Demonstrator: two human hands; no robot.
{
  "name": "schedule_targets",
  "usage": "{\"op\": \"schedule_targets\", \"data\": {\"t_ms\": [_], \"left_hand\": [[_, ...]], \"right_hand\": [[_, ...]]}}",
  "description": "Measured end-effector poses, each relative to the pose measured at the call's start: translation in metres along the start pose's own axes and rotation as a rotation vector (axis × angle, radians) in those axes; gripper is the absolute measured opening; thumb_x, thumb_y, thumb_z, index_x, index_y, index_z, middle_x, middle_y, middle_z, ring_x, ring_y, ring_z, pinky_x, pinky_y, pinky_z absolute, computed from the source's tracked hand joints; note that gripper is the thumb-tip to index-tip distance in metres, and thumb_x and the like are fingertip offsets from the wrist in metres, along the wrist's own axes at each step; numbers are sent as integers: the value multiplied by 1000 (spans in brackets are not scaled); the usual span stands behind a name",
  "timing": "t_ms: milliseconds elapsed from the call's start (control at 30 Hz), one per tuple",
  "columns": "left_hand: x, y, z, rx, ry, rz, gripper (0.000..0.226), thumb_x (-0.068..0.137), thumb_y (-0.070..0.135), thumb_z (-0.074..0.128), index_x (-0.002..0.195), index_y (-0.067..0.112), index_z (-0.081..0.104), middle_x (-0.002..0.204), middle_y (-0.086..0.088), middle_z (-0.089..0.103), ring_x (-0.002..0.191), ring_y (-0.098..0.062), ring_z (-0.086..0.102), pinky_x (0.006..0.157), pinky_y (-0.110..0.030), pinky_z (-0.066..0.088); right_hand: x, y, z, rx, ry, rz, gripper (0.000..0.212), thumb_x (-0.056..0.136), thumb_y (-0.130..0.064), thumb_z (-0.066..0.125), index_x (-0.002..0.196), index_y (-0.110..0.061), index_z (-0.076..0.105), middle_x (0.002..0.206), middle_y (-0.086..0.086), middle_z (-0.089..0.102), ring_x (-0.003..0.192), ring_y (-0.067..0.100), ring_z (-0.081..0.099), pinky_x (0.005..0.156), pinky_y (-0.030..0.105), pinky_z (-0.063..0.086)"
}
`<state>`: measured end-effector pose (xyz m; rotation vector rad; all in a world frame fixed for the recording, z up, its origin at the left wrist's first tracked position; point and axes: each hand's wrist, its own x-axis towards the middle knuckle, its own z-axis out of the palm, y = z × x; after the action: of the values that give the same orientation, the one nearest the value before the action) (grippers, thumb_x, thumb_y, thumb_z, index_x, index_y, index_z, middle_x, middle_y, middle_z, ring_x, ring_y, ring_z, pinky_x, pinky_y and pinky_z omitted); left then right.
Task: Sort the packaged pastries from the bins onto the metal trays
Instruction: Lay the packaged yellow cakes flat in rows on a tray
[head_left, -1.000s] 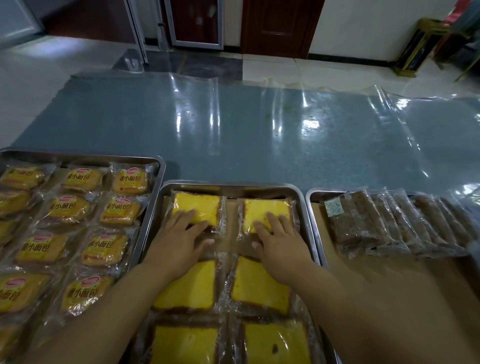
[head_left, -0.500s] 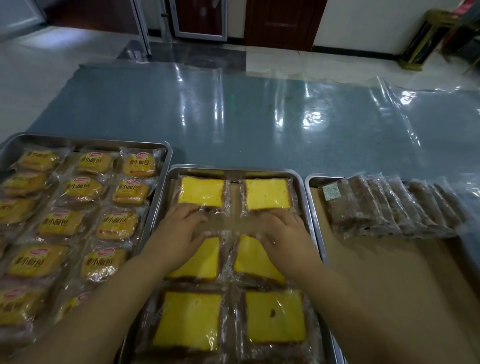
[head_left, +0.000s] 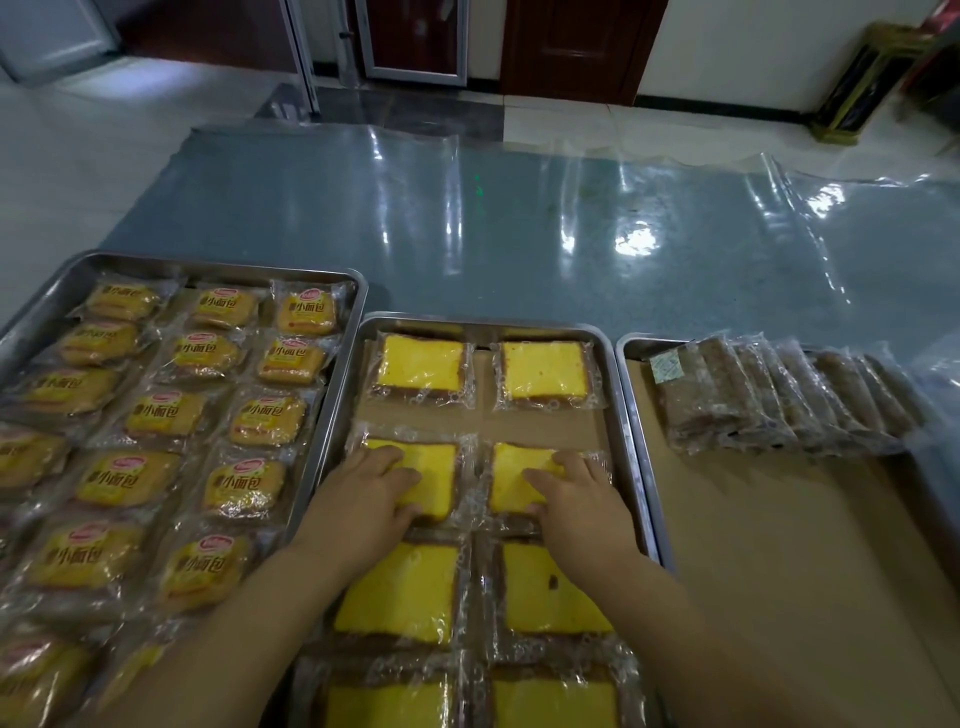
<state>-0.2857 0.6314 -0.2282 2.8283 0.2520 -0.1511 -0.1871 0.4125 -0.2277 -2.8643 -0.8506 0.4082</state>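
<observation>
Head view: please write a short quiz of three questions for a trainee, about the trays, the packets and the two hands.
1. True or false: the left hand and the right hand both rest on yellow cake packets in the middle tray.
2. The brown packets lie in: A the left tray; B the middle tray; C the right tray.
3. Fill in: beyond the hands, the farthest row of the middle tray holds ___ yellow cake packets.
Key: 1 true; 2 C; 3 two.

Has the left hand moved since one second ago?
Yes. The left hand came nearer the person, off the far-row cake onto the second-row cake in the middle tray.
</observation>
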Motion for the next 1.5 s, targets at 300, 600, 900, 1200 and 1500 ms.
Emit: {"op": "schedule_targets", "data": {"t_ms": [300, 600, 900, 1200, 1500], "left_hand": [[18, 6, 1, -9, 41, -17, 43, 90, 41, 53, 130, 26, 51, 144, 2, 37, 131, -19, 30, 106, -34, 28], [-1, 11, -2, -81, 78, 35, 36, 89, 36, 56, 123, 23, 58, 137, 4, 44, 126, -17, 35, 104, -31, 29], [-62, 22, -2, -125, 80, 111, 36, 84, 39, 63, 116, 23, 64, 124, 7, 55, 118, -14, 43, 98, -29, 35], [-88, 25, 14, 31, -75, 34, 59, 85, 61, 46, 138, 35, 38, 153, 10, 20, 138, -14, 15, 111, -34, 20], [-91, 29, 16, -51, -19, -1, 56, 87, 51, 53, 137, 28, 42, 151, 4, 27, 138, -16, 18, 110, -34, 22]], "right_hand": [[20, 14, 3, 38, 61, 8, 40, 95, -26, 51, 134, -33, 47, 148, 3, 30, 137, 23, 24, 105, 35, 32], [-2, 14, -7, 95, 120, -103, 42, 94, -25, 53, 136, -23, 48, 147, 5, 35, 139, 22, 22, 108, 38, 30], [-77, 10, -2, 116, 127, -209, 40, 88, -27, 62, 127, -22, 57, 133, 0, 48, 128, 22, 38, 99, 34, 41], [-94, 1, 17, 2, -34, -87, 48, 93, -44, 49, 139, -33, 40, 153, 1, 18, 143, 23, 9, 113, 38, 24], [-96, 2, 13, 60, -6, -75, 51, 93, -40, 51, 141, -29, 39, 153, 2, 22, 142, 21, 13, 113, 39, 24]]}}
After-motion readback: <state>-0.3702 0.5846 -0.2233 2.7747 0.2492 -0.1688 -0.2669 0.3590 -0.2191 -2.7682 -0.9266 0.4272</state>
